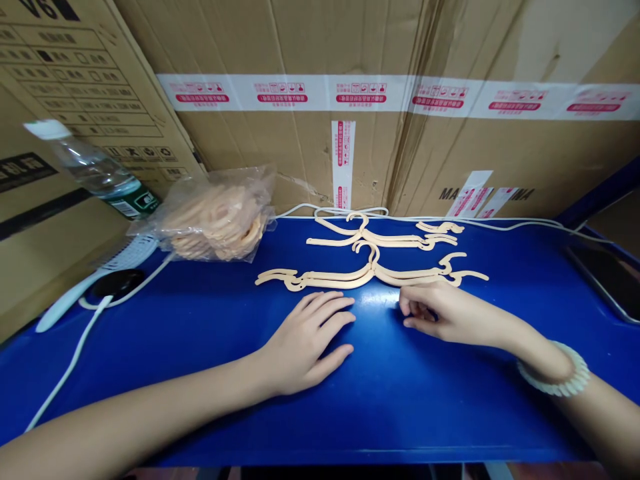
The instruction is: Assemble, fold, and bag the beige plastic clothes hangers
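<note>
This looks like a packing or stockroom corner of a small warehouse, not a home. Big shipping cartons (300,147) wall it in from nine o'clock round to three, sealed with white tape (360,92) printed with red handling marks. The one at ten o'clock bears a printed grid.

The blue tabletop (200,333) serves as a workbench. Small cream plastic hangers (370,270) lie in loose rows at twelve, and a clear bag (215,217) stuffed with like-coloured plastic pieces sits at eleven. A water bottle (95,170) and a little white fan (125,257) at ten look like a worker's own bits.
</note>
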### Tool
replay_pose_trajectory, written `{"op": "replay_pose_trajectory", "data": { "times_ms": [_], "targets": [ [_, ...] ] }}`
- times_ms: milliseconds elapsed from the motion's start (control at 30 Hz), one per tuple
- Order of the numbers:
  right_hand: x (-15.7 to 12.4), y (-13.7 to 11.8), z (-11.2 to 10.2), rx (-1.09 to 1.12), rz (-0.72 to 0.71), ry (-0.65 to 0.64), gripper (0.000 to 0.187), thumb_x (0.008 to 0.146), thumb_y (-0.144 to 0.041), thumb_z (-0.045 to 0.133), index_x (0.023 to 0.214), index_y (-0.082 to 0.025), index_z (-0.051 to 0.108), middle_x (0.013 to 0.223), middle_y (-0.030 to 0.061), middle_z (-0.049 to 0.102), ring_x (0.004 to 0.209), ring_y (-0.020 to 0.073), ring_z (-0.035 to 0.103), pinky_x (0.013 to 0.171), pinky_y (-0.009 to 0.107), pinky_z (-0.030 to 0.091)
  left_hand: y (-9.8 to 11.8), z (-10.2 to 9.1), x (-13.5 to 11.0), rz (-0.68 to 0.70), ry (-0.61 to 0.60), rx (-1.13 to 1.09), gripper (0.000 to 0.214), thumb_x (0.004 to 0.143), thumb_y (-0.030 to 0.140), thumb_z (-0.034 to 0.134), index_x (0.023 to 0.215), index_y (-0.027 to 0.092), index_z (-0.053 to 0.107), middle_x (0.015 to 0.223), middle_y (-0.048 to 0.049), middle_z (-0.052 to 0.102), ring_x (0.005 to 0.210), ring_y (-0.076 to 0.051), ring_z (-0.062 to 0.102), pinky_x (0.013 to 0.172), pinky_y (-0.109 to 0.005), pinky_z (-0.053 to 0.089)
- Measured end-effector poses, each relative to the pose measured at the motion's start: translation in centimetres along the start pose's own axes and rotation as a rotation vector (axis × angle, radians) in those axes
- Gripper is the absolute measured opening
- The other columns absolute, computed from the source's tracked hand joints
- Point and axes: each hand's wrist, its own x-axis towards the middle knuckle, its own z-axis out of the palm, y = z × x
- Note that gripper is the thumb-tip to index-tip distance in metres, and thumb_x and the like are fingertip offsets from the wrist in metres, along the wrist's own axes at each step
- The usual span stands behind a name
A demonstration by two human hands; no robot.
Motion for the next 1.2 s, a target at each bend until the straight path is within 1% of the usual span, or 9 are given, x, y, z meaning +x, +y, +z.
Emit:
{"op": "replay_pose_trajectory", "data": {
  "times_ms": [167, 367, 600, 833, 1200],
  "targets": [
    [0.30, 0.11, 0.34, -0.024, 0.011, -0.036, 0.007, 0.085, -0.016, 0.060, 0.091, -0.019, 0.061, 0.071, -0.0011, 0.061, 0.058, 0.0120, 0.051, 0.057, 0.024, 0.036, -0.16, 0.17, 0.08, 0.008, 0.001, -0.010, 0.032, 0.098, 0.034, 0.054, 0.125, 0.017, 0.058, 0.141, -0.0139, 0.058, 0.132, -0.031, 0.049, 0.108, -0.051, 0.043],
    [0.41, 0.21, 0.44, -0.038, 0.026, -0.043, 0.006, 0.087, -0.020, 0.059, 0.093, -0.019, 0.062, 0.071, -0.0011, 0.060, 0.058, 0.0121, 0.051, 0.056, 0.024, 0.035, -0.33, 0.20, 0.00, 0.016, -0.018, 0.007, 0.033, 0.098, 0.036, 0.053, 0.125, 0.017, 0.057, 0.142, -0.0135, 0.057, 0.133, -0.032, 0.049, 0.109, -0.050, 0.043],
    [0.35, 0.07, 0.50, -0.044, 0.025, -0.034, 0.005, 0.087, -0.021, 0.058, 0.092, -0.020, 0.061, 0.070, -0.0012, 0.059, 0.056, 0.0121, 0.050, 0.055, 0.024, 0.034, -0.34, 0.08, -0.01, 0.022, -0.027, 0.021, 0.034, 0.098, 0.035, 0.053, 0.125, 0.016, 0.058, 0.141, -0.0151, 0.057, 0.132, -0.032, 0.050, 0.108, -0.051, 0.043],
    [0.37, 0.16, 0.55, -0.048, 0.039, -0.035, 0.007, 0.087, -0.020, 0.058, 0.093, -0.020, 0.061, 0.071, -0.0006, 0.060, 0.058, 0.0128, 0.051, 0.056, 0.024, 0.034, -0.37, 0.14, 0.07, 0.025, -0.033, 0.028, 0.034, 0.098, 0.035, 0.053, 0.126, 0.017, 0.057, 0.141, -0.0141, 0.057, 0.132, -0.032, 0.049, 0.108, -0.050, 0.043],
    [0.42, 0.00, 0.44, -0.038, 0.032, -0.048, 0.007, 0.087, -0.019, 0.060, 0.093, -0.019, 0.061, 0.070, -0.0014, 0.058, 0.056, 0.0114, 0.048, 0.056, 0.024, 0.033, -0.31, 0.02, 0.17, 0.026, -0.043, 0.026, 0.033, 0.097, 0.035, 0.054, 0.125, 0.017, 0.057, 0.141, -0.0141, 0.056, 0.131, -0.033, 0.049, 0.107, -0.051, 0.043]
  ]
}}
